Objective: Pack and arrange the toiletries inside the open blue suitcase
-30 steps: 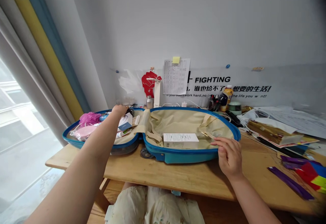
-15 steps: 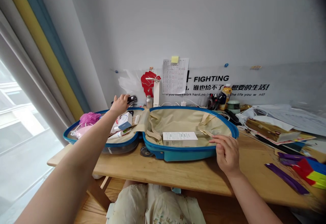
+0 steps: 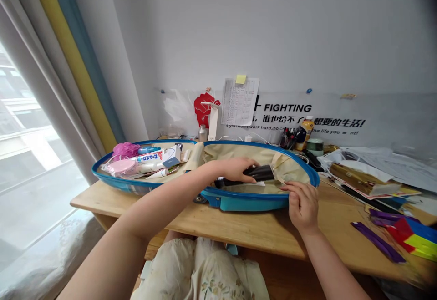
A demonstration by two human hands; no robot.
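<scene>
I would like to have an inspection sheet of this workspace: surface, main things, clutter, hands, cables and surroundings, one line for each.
Surface: wooden table, bearing an open blue suitcase.
Main things: black object above a white box in the suitcase's right half; pink bath puff and blue-and-white box in its left half.
Clutter: papers on the right, purple strip in front of them.
Grip: left hand holds the black object; right hand is at the suitcase's near edge, by a beige strap; whether it pinches the strap is unclear.
Cables: thin white cable behind the suitcase.
Surroundings: wall with lettered poster; curtain and window on the left.
</scene>
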